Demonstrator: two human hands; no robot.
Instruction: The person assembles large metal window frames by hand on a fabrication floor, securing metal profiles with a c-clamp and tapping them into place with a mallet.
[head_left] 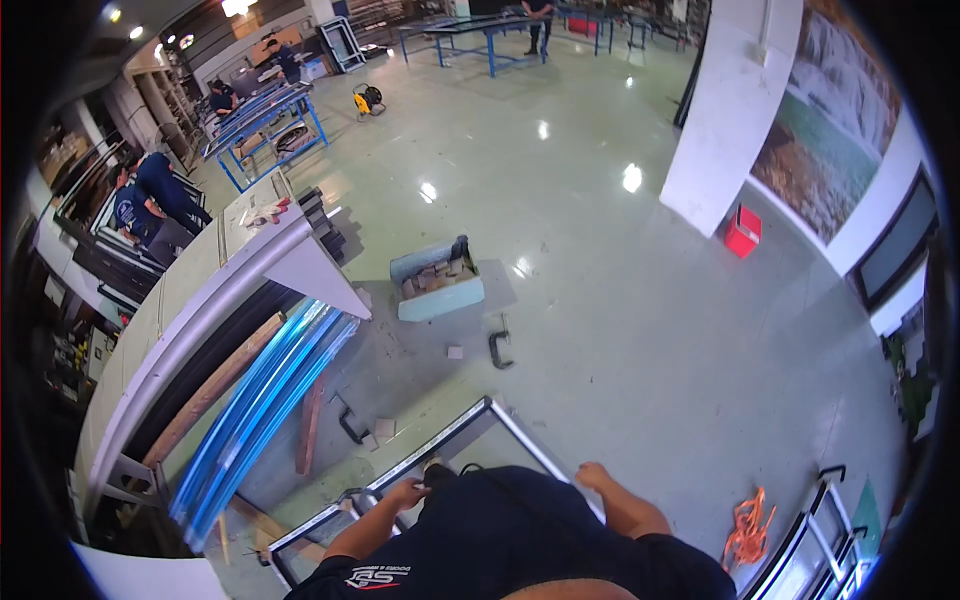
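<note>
A black-and-silver frame (440,436) lies low in front of my body, one corner pointing away from me. My left hand (405,494) is over its left bar, fingers curled in; what they close on, if anything, is too small to make out. Just outside the frame's right bar, my right hand (592,475) hangs with its fingers folded into a loose fist. My dark shirt (510,540) covers the near part of the frame. A black C-clamp (350,424) lies on the floor beyond the left bar, close to small square blocks (384,428).
At left, a long bench (215,265) holds blue-wrapped profiles (270,400) below its top. Ahead stand a light-blue bin (440,298) of blocks and another C-clamp (500,348). An orange strap (750,528) and more frames (810,545) are at right. People (150,205) work at left.
</note>
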